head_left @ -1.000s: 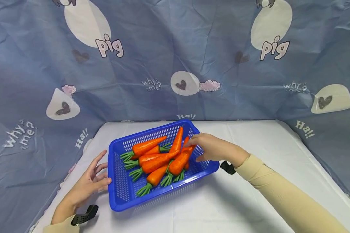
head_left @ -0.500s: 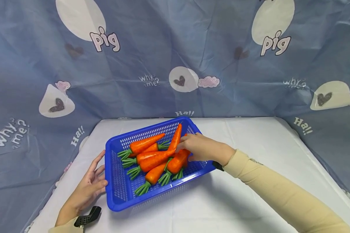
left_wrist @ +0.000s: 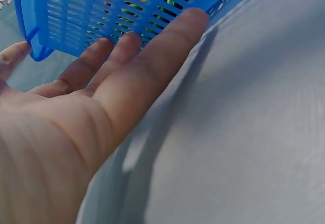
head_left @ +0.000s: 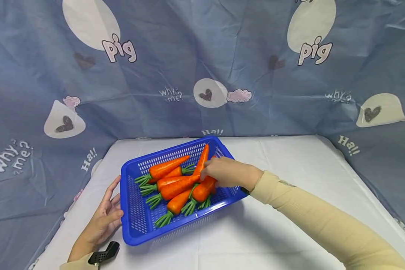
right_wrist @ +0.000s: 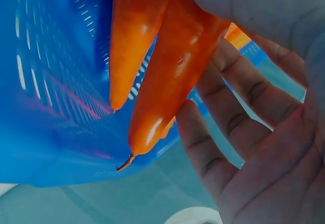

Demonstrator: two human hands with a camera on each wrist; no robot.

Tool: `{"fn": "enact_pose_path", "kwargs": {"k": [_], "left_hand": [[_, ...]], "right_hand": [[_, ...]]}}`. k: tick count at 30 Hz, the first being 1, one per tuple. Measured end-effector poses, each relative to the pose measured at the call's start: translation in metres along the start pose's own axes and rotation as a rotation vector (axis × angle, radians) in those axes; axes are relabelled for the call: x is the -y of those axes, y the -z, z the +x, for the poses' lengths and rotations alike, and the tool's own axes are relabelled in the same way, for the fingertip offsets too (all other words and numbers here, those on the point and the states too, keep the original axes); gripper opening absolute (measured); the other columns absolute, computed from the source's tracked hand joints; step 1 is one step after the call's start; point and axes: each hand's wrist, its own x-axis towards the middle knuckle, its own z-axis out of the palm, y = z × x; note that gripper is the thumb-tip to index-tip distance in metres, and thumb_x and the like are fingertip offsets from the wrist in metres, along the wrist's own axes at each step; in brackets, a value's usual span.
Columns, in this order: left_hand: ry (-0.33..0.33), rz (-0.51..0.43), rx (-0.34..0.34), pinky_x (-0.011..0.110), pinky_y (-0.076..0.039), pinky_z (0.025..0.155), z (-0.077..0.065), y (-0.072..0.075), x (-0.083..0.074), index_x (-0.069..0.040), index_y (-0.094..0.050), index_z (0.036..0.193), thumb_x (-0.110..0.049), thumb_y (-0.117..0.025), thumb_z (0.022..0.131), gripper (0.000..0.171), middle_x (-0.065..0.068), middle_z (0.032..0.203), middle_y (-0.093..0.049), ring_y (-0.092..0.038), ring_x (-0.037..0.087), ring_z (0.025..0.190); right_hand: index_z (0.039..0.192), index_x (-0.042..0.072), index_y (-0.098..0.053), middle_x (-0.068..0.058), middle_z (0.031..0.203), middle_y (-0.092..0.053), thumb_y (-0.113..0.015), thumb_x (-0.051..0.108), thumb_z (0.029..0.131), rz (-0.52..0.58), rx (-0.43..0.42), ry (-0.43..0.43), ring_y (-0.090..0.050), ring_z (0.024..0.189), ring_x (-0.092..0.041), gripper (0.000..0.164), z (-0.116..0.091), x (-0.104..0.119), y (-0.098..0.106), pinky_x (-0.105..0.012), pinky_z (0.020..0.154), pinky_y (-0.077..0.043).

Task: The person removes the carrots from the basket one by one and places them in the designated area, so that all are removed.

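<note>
One basket [head_left: 185, 218], at least eight carrots [head_left: 179, 188] inside! The right hand [head_left: 227, 172] grips one orange carrot [right_wrist: 175, 71] between thumb and fingers; the left hand [head_left: 102, 219], fingers spread wide, is at the basket's left side.

You have room over the far-right white tablecloth [head_left: 287, 157]; the blue plastic basket [head_left: 162, 229] blocks the middle, your right sleeve [head_left: 307, 206] the near right.
</note>
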Motion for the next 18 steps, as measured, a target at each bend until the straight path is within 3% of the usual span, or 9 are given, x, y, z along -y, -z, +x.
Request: {"fn": "enact_pose_path", "kwargs": {"k": [7, 18], "left_hand": [[0.009, 0.003, -0.012, 0.042, -0.062, 0.100, -0.0021, 0.0004, 0.0003, -0.042, 0.000, 0.171, -0.013, -0.062, 0.106, 0.095, -0.008, 0.158, -0.050, -0.064, 0.014, 0.136], [0.003, 0.004, -0.016, 0.043, -0.062, 0.100, -0.0010, 0.0003, 0.0007, -0.042, 0.000, 0.172, -0.013, -0.062, 0.106, 0.095, -0.006, 0.158, -0.050, -0.065, 0.015, 0.135]], "right_hand": [[0.129, 0.018, -0.078, -0.004, 0.129, -0.074, -0.086, 0.011, 0.091, -0.007, 0.037, 0.004, -0.070, 0.117, -0.027, 0.039, 0.0029, 0.0017, 0.0033, -0.045, 0.109, -0.057], [0.136, 0.011, -0.073, -0.004, 0.135, -0.075, -0.081, 0.010, 0.095, 0.125, 0.100, 0.015, -0.067, 0.127, -0.026, 0.041, 0.0014, -0.0034, 0.0038, -0.040, 0.117, -0.051]]}}
